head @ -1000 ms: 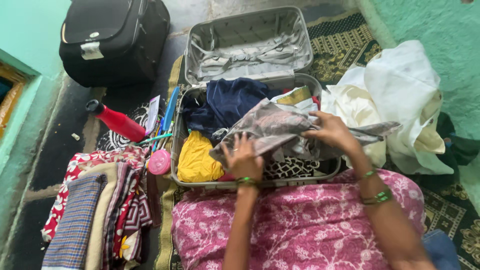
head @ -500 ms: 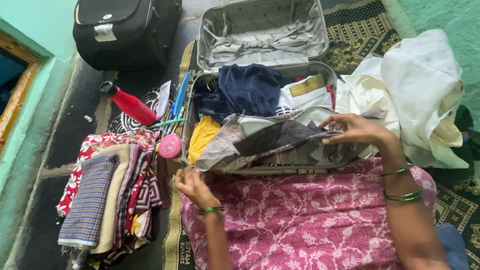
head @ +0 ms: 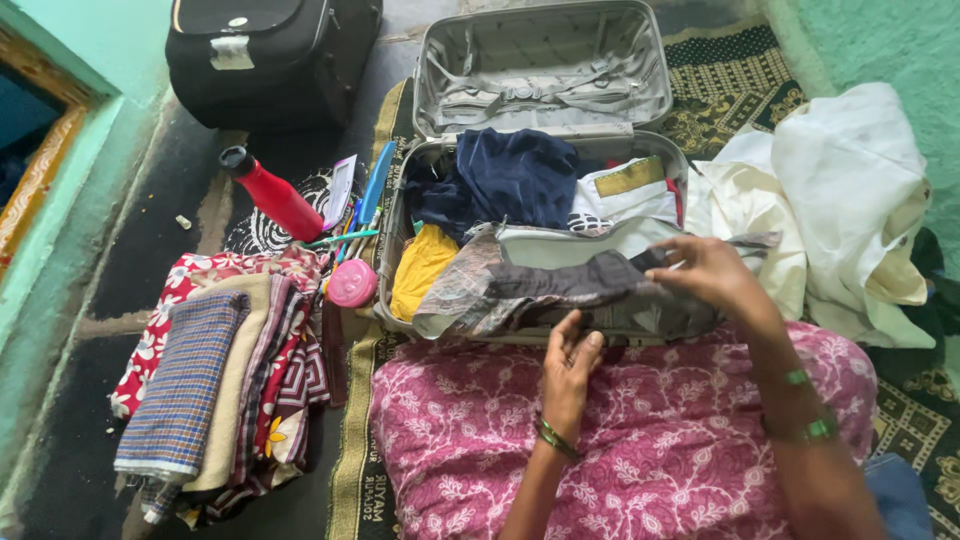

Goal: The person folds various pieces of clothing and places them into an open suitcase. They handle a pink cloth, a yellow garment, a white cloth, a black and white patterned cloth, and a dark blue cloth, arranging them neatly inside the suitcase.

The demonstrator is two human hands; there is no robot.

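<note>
An open grey suitcase lies on the floor in front of me, its lid propped up behind. Inside are a dark blue garment, a yellow cloth and a white folded item. My right hand grips the right end of a grey-brown patterned cloth stretched over the case's near edge. My left hand sits just below that cloth, fingers apart, its fingertips at the cloth's lower edge. A pink floral fabric covers my lap.
A stack of folded clothes lies to the left. A red bottle, a pink round container and small items sit beside the case. A black bag stands at the back left. White cloth is heaped on the right.
My left hand left the cloth, dropped to my lap, then came back up under its near edge. My right hand kept hold of the cloth's right end.
</note>
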